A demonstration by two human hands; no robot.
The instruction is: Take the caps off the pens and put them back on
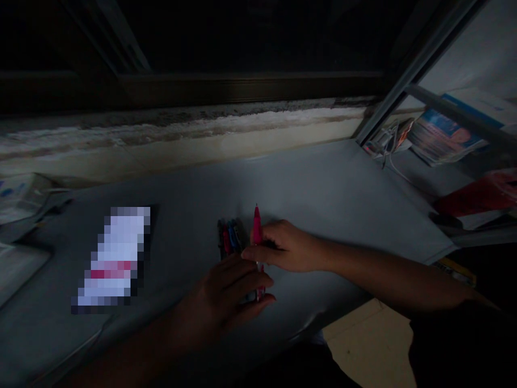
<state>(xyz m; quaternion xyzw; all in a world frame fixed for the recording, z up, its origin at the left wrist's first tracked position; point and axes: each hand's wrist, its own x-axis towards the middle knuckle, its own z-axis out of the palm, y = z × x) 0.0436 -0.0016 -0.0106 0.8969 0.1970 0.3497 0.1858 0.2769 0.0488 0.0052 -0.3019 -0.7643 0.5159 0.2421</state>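
Between my two hands a pink pen stands roughly upright in the view, its fine tip pointing away from me. My right hand pinches it around the middle of the barrel, thumb across the front. Lower down, the fingers and thumb of my left hand close around the pen's rear end. Just left of my right hand, several pens with dark, red and blue parts lie side by side on the grey table. My left hand hides their lower ends.
A blurred-out bright screen lies on the table at the left. Farther left is a whitish box. On the right, behind a metal frame post, are blue-and-white packaging, a cable and a red object.
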